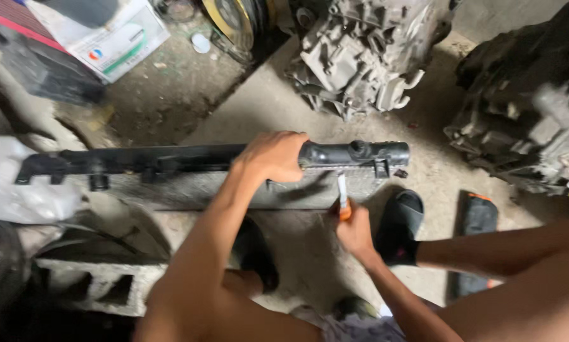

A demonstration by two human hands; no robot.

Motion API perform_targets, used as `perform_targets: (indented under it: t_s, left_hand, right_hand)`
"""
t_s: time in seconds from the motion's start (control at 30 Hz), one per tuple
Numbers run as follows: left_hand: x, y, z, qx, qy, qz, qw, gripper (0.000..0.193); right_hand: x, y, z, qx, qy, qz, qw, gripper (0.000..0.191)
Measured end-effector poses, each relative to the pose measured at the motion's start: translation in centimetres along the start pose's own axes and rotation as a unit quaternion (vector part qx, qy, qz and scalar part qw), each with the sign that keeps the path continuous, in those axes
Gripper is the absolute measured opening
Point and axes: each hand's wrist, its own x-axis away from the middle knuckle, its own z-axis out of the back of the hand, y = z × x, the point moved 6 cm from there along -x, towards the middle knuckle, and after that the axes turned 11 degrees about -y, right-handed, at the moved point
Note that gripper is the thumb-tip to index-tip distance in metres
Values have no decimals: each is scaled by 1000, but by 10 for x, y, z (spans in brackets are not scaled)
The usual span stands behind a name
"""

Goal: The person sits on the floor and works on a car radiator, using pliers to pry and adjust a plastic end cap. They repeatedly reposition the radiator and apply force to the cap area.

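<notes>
Black plastic forms the long top tank of a car radiator (170,159) that stands on edge across the concrete floor (259,107), its grey finned core facing the person. The left hand (273,155) is closed over the tank near its right end, just beside the round filler neck (359,149), pinning the radiator upright. The right hand (353,229) is wrapped tightly around the orange handle of a small screwdriver (343,197), whose pale shaft points up at the seam where the tank meets the core. Whether the tip touches the seam is too small to tell. Working that seam well likely calls for a firm downward hold from the left hand, so the radiator does not rock, and short, controlled pressure from the tool, since a slip could dent the thin fins. A foot in a black slide sandal (400,223) rests just below the radiator, and a second sandal (478,218) lies to its right. A grey hollow concrete block (101,285) sits at the lower left; a pale metal gearbox casing (360,57) and a darker engine part (525,107) stand beyond.
</notes>
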Motion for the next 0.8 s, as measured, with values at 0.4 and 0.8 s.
perform_targets:
  t_s: [0.4,0.8]
  left_hand:
    - [45,47,-27,-27,-65,-14,997,66]
    - [82,44,-20,-28,-54,-52,997,60]
  right_hand:
    - [169,88,-38,-287,-191,-375,860,69]
    - [167,113,-19,-369,-114,-287,877,52]
